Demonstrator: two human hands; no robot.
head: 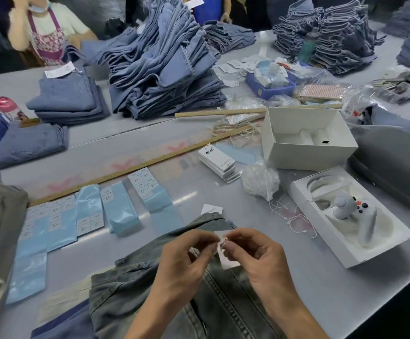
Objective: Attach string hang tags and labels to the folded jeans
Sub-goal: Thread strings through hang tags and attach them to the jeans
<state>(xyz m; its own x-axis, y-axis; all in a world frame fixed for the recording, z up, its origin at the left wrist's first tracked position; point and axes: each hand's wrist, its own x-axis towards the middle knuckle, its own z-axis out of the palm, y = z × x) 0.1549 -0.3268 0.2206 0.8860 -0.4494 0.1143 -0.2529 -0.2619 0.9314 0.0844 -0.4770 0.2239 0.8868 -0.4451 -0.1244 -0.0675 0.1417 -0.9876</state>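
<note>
Two hands meet over the folded jeans [174,297] lying nearest you: your left hand [186,263] and right hand [255,255] both pinch a small white tag [226,255], likely held up to work its string. Any string there is too fine to make out. Farther off, label strips [89,211] lie in a row within reach, and a tag stack [219,162] beyond.

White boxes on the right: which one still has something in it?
The nearer white box, beside the right hand; it holds a grey controller. The farther box shows only a bare insert.
</note>
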